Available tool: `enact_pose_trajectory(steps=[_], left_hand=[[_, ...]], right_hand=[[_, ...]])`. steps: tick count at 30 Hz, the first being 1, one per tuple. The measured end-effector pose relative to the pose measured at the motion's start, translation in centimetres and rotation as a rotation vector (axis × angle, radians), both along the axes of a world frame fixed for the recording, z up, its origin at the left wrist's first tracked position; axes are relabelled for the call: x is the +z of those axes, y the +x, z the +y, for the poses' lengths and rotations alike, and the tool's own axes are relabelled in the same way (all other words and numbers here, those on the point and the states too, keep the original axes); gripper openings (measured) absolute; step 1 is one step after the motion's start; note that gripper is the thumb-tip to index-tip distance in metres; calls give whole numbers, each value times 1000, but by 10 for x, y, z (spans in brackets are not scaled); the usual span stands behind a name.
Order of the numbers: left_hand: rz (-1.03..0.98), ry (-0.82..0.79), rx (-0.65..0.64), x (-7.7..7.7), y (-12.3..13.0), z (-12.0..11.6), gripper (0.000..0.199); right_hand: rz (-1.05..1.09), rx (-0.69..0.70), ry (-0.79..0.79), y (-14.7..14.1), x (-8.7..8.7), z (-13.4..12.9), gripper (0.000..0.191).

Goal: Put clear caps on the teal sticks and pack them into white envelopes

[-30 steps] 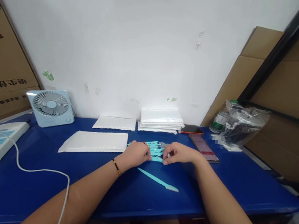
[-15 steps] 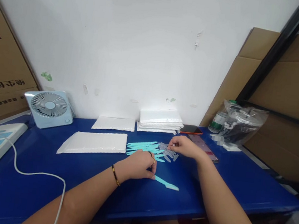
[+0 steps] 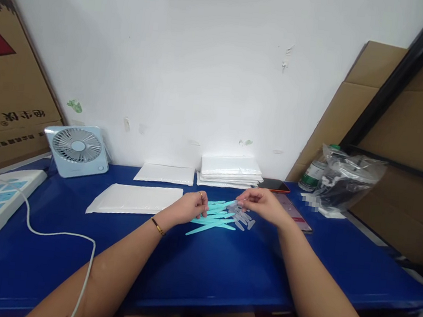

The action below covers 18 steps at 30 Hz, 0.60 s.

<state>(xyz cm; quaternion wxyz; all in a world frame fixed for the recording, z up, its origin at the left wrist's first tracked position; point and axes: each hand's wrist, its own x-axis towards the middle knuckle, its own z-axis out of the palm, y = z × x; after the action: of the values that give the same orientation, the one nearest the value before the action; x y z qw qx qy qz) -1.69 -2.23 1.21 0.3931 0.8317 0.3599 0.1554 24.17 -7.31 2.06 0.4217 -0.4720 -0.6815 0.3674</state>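
Note:
Several turquoise knife-shaped sticks [image 3: 213, 224] lie in a loose pile on the blue table [image 3: 217, 271]. Small translucent pieces [image 3: 243, 218] lie scattered at the pile's right side. My left hand [image 3: 190, 207] is closed at the pile's left, its fingertips pinched on the end of one turquoise stick. My right hand [image 3: 259, 204] is closed above the translucent pieces, with thumb and finger at the tip of a turquoise stick. Whether a translucent piece is between those fingertips is too small to tell.
White padded packets [image 3: 136, 200] lie at the left, and a stack of them [image 3: 231, 167] stands by the wall. A fan [image 3: 78, 151], a power strip [image 3: 0, 200] and its cable are farther left. Phones [image 3: 292, 213], a bottle [image 3: 312, 174] and a plastic bag [image 3: 349, 184] are at the right.
My left hand has moved up and left, away from the near stick. One stick now lies slanted across the pile's front. My right hand has shifted slightly to the pile's turquoise tips.

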Motion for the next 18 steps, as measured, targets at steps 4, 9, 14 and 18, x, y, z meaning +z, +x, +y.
enact_pose_trajectory(steps=[4,9,14,18], left_hand=[[-66,174,135,1,-3,8,36],[-82,305,215,0,-2,12,36],[-85,384,226,-1,1,11,27],[-78,375,204,-2,2,11,26]], right_hand=[[170,-155,109,13,3,1,28],[352,-162,22,1,-4,7,26],[466,-179,26,-18,-11,11,23],[500,-145,8,-22,-11,11,24]])
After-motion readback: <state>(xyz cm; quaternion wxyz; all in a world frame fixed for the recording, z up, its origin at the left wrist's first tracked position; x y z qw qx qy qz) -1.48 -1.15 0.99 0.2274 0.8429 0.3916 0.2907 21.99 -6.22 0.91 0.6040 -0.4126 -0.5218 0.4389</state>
